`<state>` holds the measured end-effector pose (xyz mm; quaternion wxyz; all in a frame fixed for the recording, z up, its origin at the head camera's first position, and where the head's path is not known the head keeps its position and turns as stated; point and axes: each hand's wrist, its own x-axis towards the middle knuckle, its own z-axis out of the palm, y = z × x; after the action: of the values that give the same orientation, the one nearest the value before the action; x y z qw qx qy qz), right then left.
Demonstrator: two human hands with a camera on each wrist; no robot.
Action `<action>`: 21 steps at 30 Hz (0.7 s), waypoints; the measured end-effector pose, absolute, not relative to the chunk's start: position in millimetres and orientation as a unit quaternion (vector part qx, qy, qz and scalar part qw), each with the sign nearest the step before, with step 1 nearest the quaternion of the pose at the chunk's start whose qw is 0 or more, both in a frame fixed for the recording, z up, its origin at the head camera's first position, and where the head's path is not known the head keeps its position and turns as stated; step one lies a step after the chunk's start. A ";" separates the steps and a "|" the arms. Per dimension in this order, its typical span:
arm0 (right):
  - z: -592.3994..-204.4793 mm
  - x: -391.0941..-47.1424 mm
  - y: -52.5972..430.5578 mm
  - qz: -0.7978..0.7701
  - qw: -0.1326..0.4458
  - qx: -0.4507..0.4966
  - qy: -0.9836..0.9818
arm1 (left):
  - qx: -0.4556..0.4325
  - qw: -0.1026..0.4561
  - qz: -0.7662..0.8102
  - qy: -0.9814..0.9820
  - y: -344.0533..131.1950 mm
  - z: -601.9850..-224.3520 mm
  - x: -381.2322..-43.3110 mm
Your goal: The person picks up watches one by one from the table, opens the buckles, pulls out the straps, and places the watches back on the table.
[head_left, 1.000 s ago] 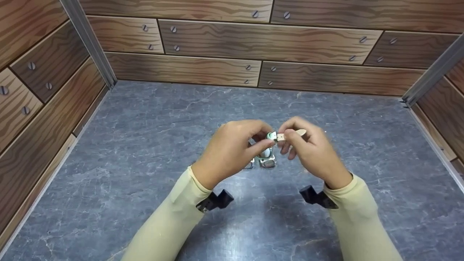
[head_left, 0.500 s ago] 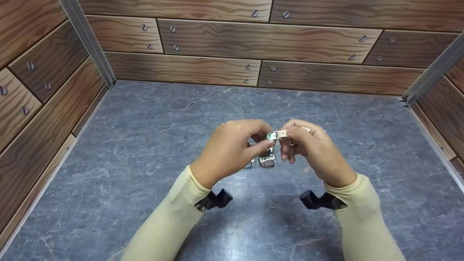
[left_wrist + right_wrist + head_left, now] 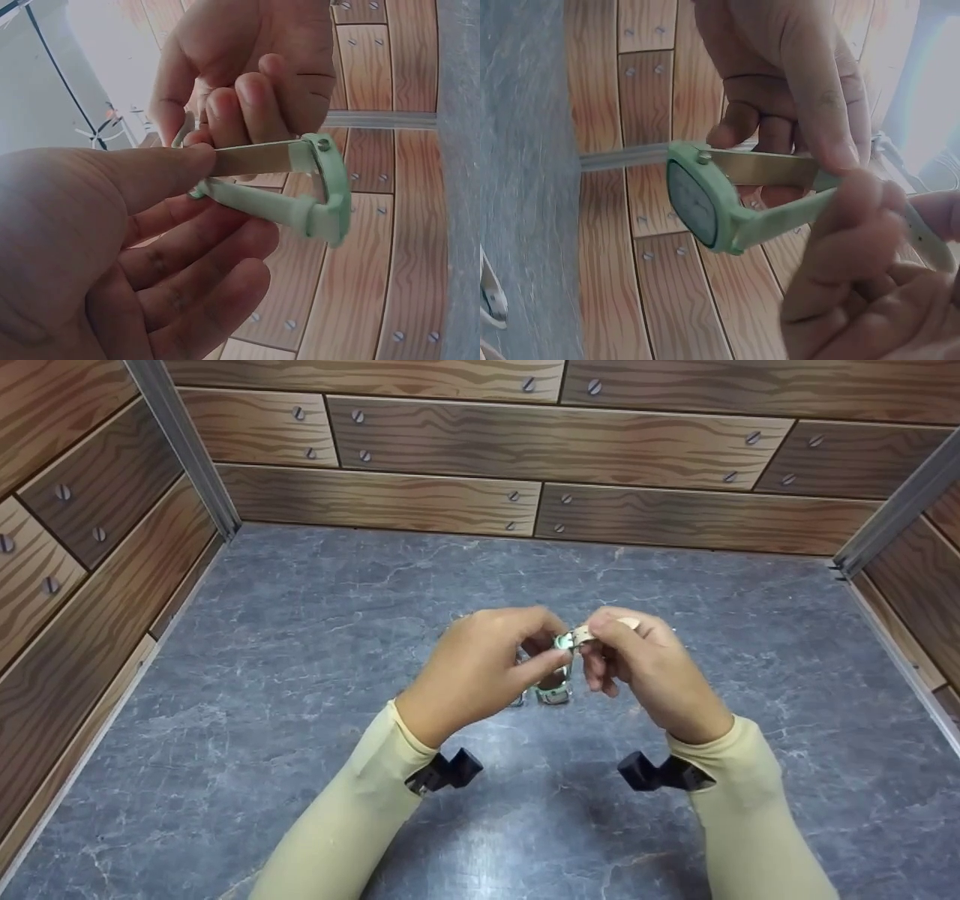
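Watch (image 3: 332,191), pale green, held above surface (image 3: 337,577), well in from far edge. Left hand (image 3: 480,671) pinches strap (image 3: 787,220) between thumb and fingers; right hand (image 3: 660,682) pinches strap's holed end. Right wrist view shows dial (image 3: 692,204), hidden in left wrist view, plus pale strap-like item (image 3: 491,285), partly cut off, on surface.

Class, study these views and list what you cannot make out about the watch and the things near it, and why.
Time on the watch: right wrist view; dial dim and blurred.
Where the strap ends meet: left wrist view; left thumb covers it.
Small object: head view; left hand hides most of it.
Pale object: right wrist view; cut off by left edge.
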<state>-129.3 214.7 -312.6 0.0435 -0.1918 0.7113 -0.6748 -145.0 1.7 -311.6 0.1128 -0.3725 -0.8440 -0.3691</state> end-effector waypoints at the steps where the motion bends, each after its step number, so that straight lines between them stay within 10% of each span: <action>1: -312.8 -129.0 214.5 -0.681 0.040 -0.183 0.708 | -0.371 0.114 -0.370 -0.844 1.9 -311.6 -144.9; 21: -315.4 -128.2 214.6 -0.630 0.035 -0.230 0.741 | -0.347 0.025 -0.441 -0.827 5.0 -310.4 -142.1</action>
<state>-128.2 214.6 -315.4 0.0355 -0.2297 0.7406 -0.6305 -142.1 5.0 -310.4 0.0251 -0.3474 -0.8269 -0.4415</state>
